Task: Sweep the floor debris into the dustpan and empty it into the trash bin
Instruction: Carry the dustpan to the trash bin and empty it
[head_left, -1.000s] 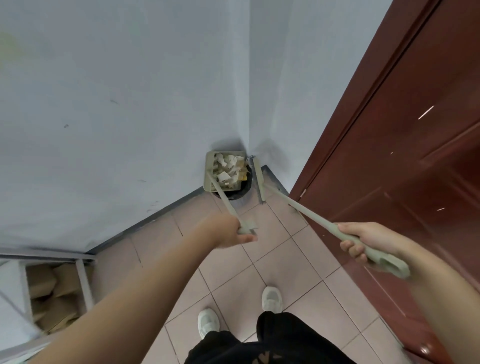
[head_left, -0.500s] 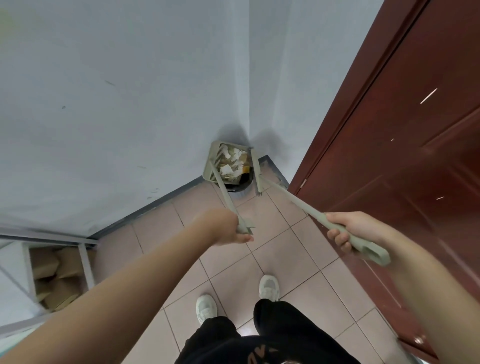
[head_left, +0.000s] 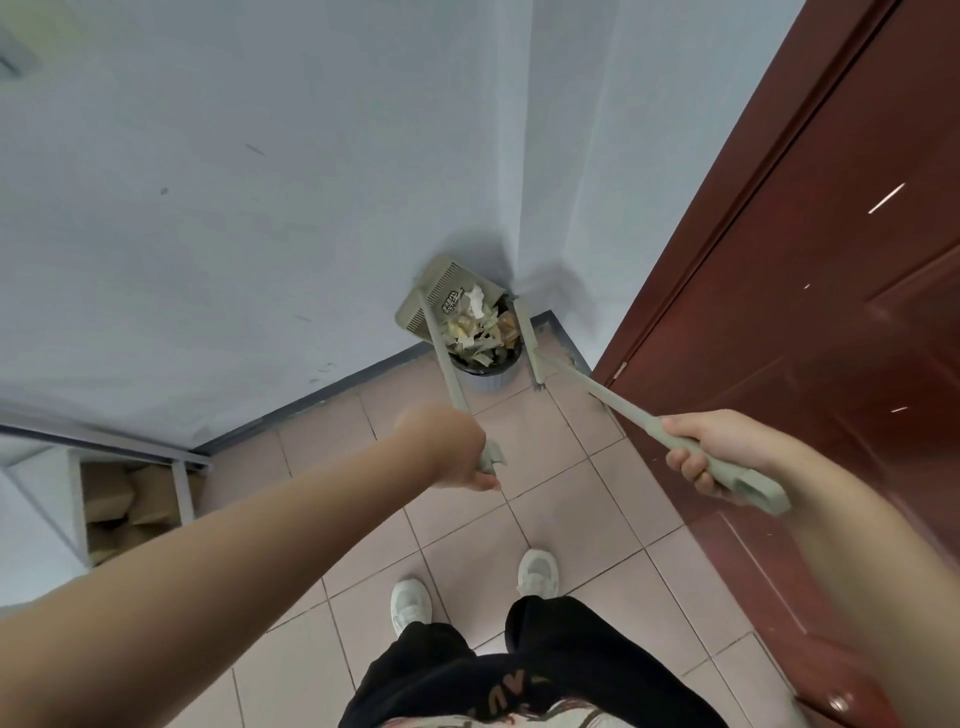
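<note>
Dustpan (head_left: 435, 296) now tilted steeper over trash bin (head_left: 485, 366) (paper scraps sliding); both hands clenched round handles

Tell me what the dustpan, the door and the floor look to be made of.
Dustpan: likely moulded plastic, matte grey-green, with slotted ribs along its edge.
Door: reddish-brown wood or wood veneer, glossy; light streaks reflect off it.
Floor: pinkish-beige ceramic-looking tiles, low sheen, with visible grout lines.
</note>
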